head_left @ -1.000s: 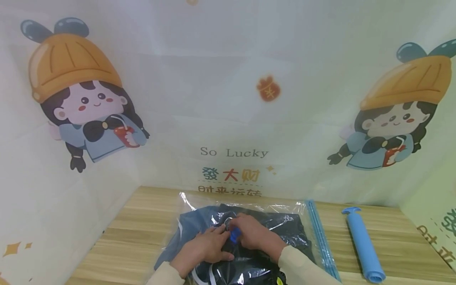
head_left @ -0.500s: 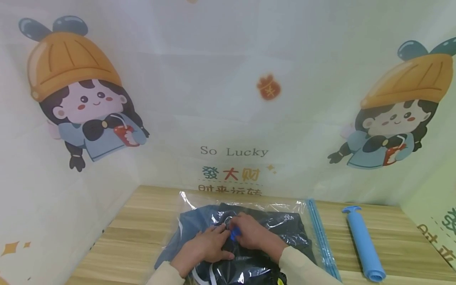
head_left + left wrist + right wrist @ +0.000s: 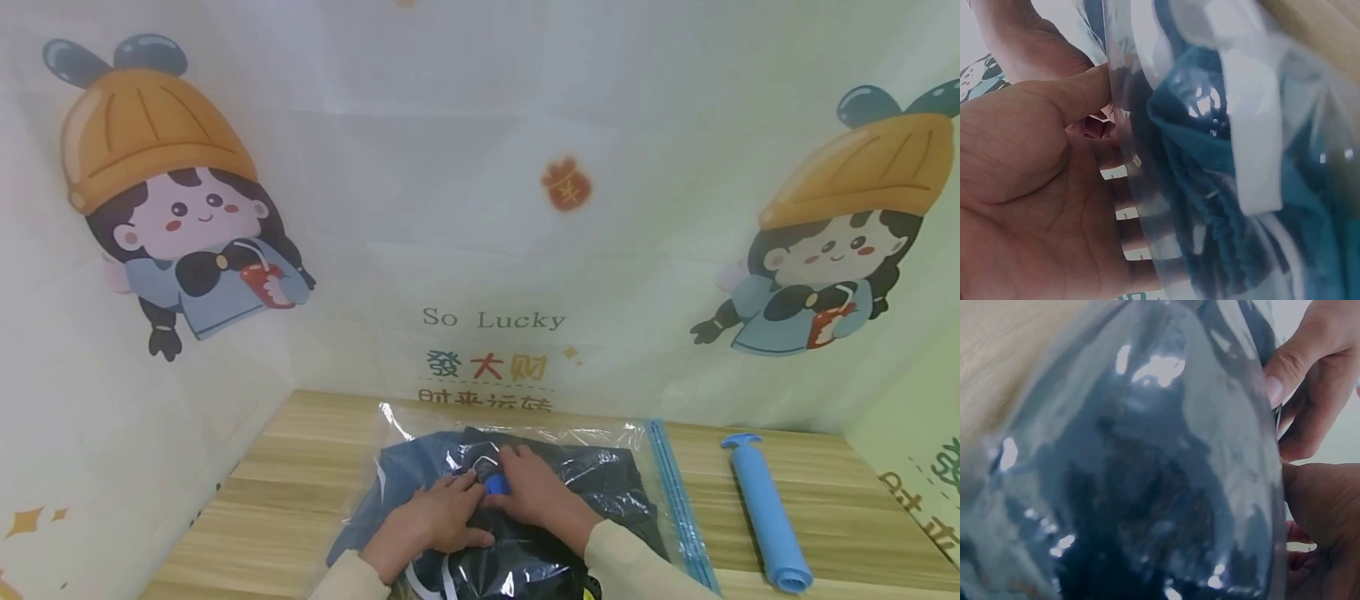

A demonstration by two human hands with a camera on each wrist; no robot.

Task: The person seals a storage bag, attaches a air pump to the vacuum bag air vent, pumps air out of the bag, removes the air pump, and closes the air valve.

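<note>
A clear plastic vacuum storage bag lies on the table, with folded blue and dark clothes inside. On its upper face sits a round valve with a blue cap. My left hand rests flat on the bag just left of the valve, fingers straight. In the left wrist view, the palm lies beside the bulging bag. My right hand is at the cap, the thumb on its near side and the index finger beyond it. The right wrist view shows both hands at the bag's edge, partly hidden by the plastic.
A blue hand pump lies on the wooden table to the right of the bag. The bag's blue zip strip runs along its right side. A printed cloth backdrop stands behind and beside the table.
My right hand has turned: its fingers were curled tightly over the blue cap, and now they are more spread, with more of the cap showing. My left hand has kept its place.
</note>
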